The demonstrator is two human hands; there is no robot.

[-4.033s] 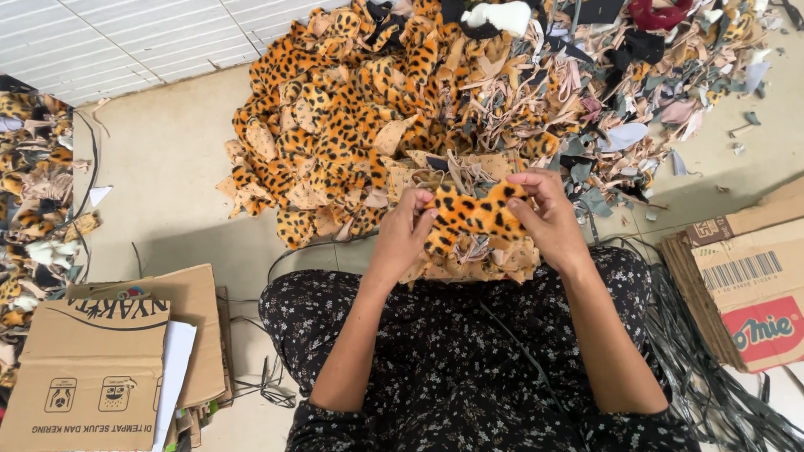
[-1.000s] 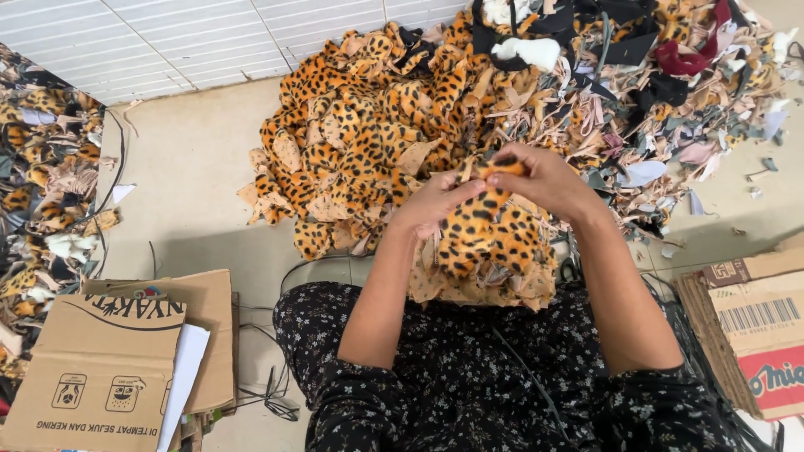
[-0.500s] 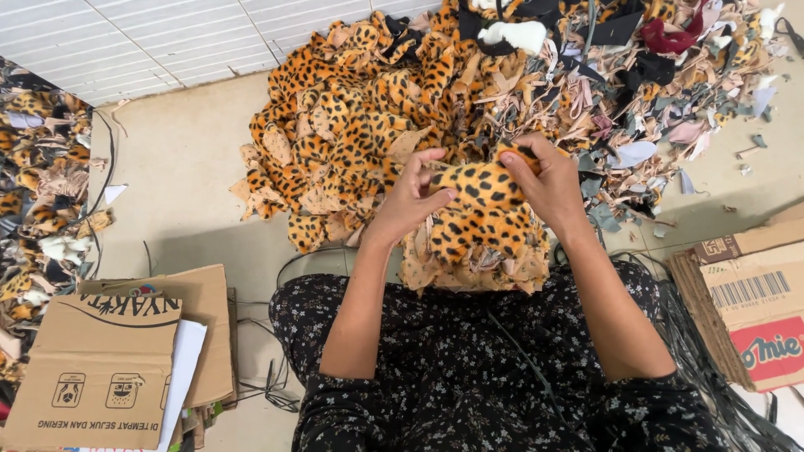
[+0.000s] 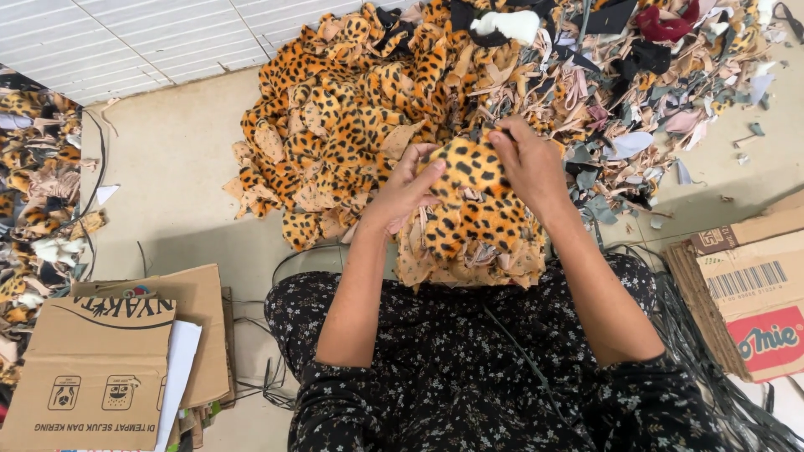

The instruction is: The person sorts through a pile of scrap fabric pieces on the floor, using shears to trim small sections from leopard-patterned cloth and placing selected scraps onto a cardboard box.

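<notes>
With left hand and right hand fingers clamped on the orange black-spotted plush fabric piece, we should square edges between fingertips.

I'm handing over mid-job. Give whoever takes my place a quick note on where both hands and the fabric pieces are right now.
Left hand and right hand both grip one leopard-print piece, held above the stack on the lap.
Big heap of leopard-print scraps lies on the floor ahead; mixed offcuts to its right.
Done: a stack sits on the lap.
Left: the held piece is not yet set down; the floor heap is large.
</notes>
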